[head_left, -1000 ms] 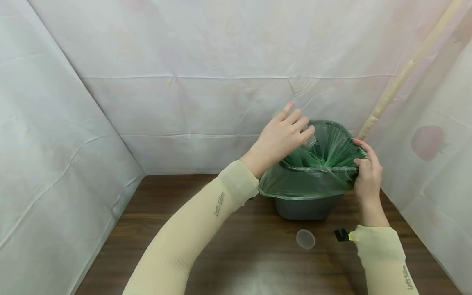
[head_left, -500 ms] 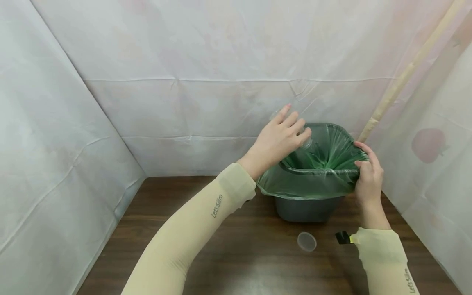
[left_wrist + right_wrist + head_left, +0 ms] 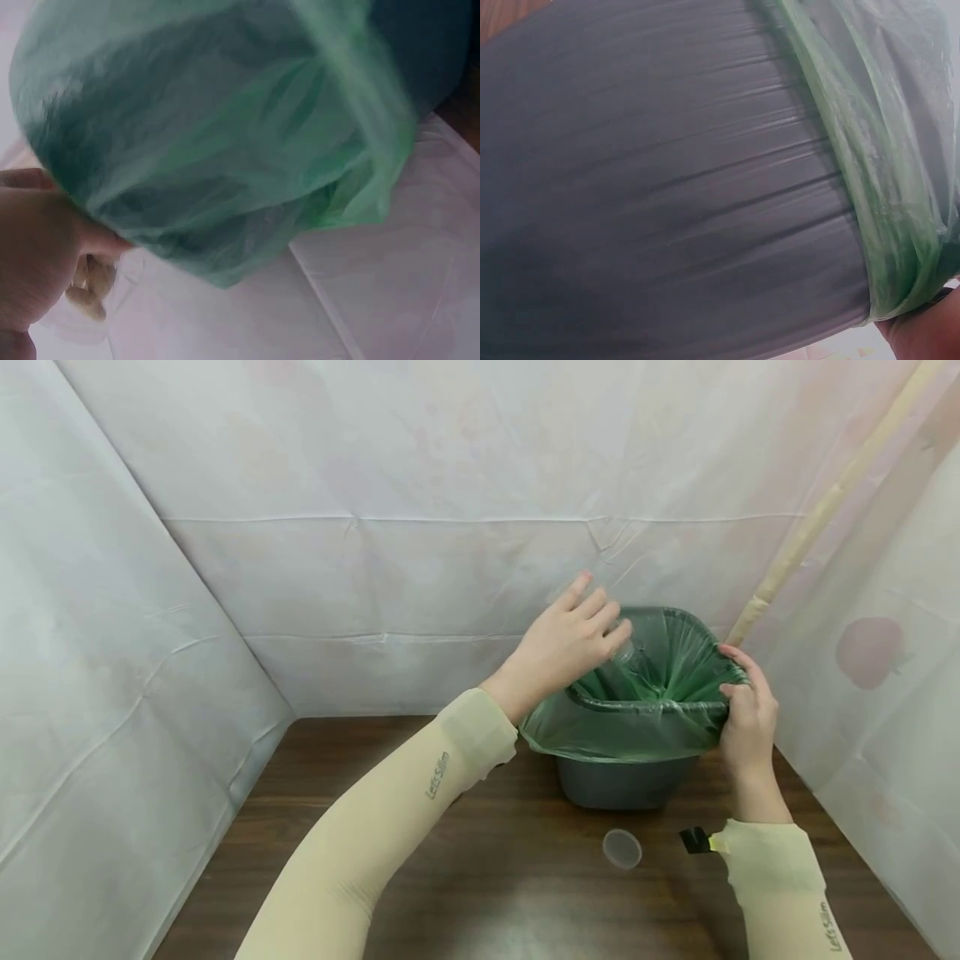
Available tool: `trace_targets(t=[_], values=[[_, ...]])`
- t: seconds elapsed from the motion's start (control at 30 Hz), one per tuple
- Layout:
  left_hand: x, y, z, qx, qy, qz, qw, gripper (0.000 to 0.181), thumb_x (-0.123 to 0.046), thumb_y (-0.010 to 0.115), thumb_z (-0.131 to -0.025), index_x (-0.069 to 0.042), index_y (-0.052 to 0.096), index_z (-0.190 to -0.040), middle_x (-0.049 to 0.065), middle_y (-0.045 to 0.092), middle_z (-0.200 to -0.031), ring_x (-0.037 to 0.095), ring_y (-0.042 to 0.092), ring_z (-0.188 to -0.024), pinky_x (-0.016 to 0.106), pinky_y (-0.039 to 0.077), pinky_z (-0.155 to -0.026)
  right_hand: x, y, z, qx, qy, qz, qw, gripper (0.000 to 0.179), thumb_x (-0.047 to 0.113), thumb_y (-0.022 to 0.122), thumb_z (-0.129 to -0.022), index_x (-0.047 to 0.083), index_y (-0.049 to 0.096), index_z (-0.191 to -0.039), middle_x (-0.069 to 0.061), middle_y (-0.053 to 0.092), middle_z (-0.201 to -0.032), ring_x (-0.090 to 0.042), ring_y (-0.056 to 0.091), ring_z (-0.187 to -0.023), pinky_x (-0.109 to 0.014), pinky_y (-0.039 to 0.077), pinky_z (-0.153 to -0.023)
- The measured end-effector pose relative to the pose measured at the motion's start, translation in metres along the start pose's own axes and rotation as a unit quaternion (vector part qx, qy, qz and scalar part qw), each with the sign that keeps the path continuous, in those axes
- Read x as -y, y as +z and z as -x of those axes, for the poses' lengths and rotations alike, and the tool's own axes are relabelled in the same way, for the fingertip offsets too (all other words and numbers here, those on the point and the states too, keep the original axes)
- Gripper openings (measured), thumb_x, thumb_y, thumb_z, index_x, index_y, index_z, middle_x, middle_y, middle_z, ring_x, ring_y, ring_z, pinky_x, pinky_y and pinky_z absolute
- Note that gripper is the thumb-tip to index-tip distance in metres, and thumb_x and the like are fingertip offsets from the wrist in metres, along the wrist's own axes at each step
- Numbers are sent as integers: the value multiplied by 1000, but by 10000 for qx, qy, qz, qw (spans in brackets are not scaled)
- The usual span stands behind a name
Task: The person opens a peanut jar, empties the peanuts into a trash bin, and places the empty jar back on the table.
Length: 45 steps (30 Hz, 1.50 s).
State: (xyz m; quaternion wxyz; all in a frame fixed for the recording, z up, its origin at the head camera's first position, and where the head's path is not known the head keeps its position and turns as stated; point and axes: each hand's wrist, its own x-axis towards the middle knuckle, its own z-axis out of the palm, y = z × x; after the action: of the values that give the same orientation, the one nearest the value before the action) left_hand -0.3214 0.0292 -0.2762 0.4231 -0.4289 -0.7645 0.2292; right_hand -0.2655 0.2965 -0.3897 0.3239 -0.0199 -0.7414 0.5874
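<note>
Left hand [image 3: 566,639]: gripping a clear container [image 3: 625,653] at the left side of the bin [image 3: 630,785], and drifting slightly leftward over the last second.
Clear container: sloping down with its visible end over the bin's opening; mostly hiding behind the fingers.
Tan lumps [image 3: 91,289]: showing beside the left hand in its wrist view; whether they are lying inside the container, I cannot tell.
Right hand [image 3: 750,718]: holding the bin's right rim, keeping the same place as a second ago.
Green liner [image 3: 622,735]: draping over the rim and hanging outside the bin, hardly changing.
Lid-like clear disc [image 3: 622,849]: lying on the desk [image 3: 480,877] in front of the bin, staying put.
Progress: probably continuing the tilted hold over the bin, since neither hand is letting go.
</note>
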Motion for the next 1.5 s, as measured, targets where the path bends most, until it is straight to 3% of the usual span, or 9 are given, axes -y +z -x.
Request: trace_targets(t=[0.1, 0.2, 0.27, 0.43, 0.77, 0.9, 1.0, 1.13, 1.5], values=[[1, 1, 1, -14, 87, 61, 9999, 29, -24, 58, -115, -23, 69, -142, 1, 68, -131, 24, 59, -129, 46, 32, -130, 1, 1, 0, -18, -26, 0, 10000, 58, 23, 34, -105, 27, 64, -154, 5, 59, -154, -9, 48, -100, -30, 31, -93], [3, 2, 2, 107, 27, 104, 9999, 31, -29, 59, -115, -25, 68, -144, 0, 67, -133, 24, 58, -130, 44, 31, -130, 1, 2, 0, -32, -51, 124, 9999, 57, 24, 35, -106, 28, 64, -154, 5, 64, -135, -7, 34, -68, -31, 30, -78], [4, 2, 3, 224, -23, 107, 9997, 31, -27, 60, -115, -25, 67, -145, 0, 66, -135, 24, 57, -132, 44, 29, -131, 1, 3, 0, -19, -54, 156, 9999, 57, 24, 35, -106, 29, 64, -154, 7, 63, -133, -14, 23, -62, -32, 28, -76], [8, 1, 4, 445, -52, 206, 9988, 35, -12, 59, -114, -25, 66, -146, 1, 66, -138, 24, 57, -133, 45, 27, -132, 1, 4, 1, 16, -107, -22, 9999, 58, 22, 34, -105, 26, 64, -155, 5, 56, -158, -11, 42, -87, -32, 28, -91], [9, -7, -1, 463, -56, 163, 9988, 43, -5, 59, -112, -27, 65, -149, 0, 65, -144, 24, 56, -136, 46, 24, -134, 4, 5, 1, -23, -101, -143, 9998, 59, 22, 35, -103, 24, 65, -153, 4, 54, -164, -11, 47, -131, -31, 29, -105], [8, -8, -1, 588, -23, 214, 9980, 45, -6, 60, -112, -27, 63, -152, 1, 64, -147, 25, 54, -139, 47, 22, -134, 3, 5, 2, -53, -96, -83, 9999, 59, 22, 35, -103, 25, 65, -153, 4, 55, -162, -13, 49, -110, -32, 29, -97], [7, -7, -1, 532, 9, 276, 9982, 46, -4, 59, -111, -27, 64, -151, 2, 65, -144, 26, 54, -138, 47, 22, -134, 3, 4, 2, -48, -88, -87, 9999, 59, 21, 35, -103, 25, 65, -153, 4, 56, -162, -12, 52, -113, -31, 31, -98], [7, -7, 0, 391, 23, 329, 9987, 46, -1, 56, -110, -27, 67, -147, 2, 66, -141, 26, 55, -135, 47, 23, -134, 3, 4, 2, -25, -99, -170, 9998, 59, 20, 34, -103, 24, 65, -153, 4, 56, -162, -12, 49, -137, -29, 33, -108], [3, -11, -2, 150, 249, 333, 9990, 44, 0, 53, -111, -27, 68, -142, 2, 66, -141, 24, 54, -139, 46, 19, -135, 3, 4, 3, -43, -60, -202, 9998, 60, 20, 34, -102, 25, 65, -153, 4, 57, -160, -15, 51, -126, -28, 34, -101]])
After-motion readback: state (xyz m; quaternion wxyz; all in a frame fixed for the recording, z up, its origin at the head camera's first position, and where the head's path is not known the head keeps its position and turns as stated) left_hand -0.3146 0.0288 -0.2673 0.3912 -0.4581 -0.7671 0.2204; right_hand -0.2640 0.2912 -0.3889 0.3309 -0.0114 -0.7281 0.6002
